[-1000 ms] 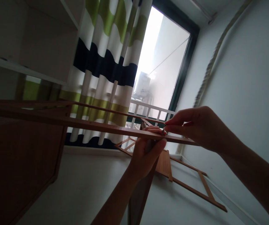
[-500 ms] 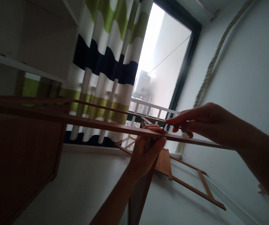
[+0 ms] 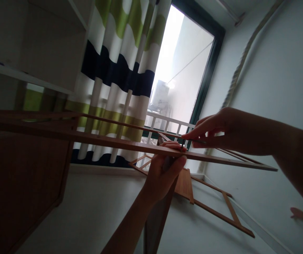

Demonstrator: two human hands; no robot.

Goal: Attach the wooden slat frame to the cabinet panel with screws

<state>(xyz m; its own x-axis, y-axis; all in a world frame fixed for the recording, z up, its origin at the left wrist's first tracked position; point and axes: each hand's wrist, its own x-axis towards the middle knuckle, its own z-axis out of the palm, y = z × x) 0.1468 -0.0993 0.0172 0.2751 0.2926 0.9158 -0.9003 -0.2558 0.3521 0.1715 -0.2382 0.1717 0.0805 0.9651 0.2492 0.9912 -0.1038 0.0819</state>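
Head view: the room is dim against the bright window (image 3: pixel 183 67), so grain and joints of the wooden frame (image 3: pixel 101 141) are hard to read, and its left end is cut off at 9 o'clock. The frame is a thin brown rail running from 9 to 3 o'clock across the middle. The left hand (image 3: pixel 164 169) grips it from below, fingers curled over the rail. The right hand (image 3: pixel 217 128) pinches something small and dark at the rail; what it is cannot be told. A striped curtain (image 3: pixel 117 70) hangs at 11 o'clock, and another wooden frame piece (image 3: pixel 215 208) lies at 5 o'clock.
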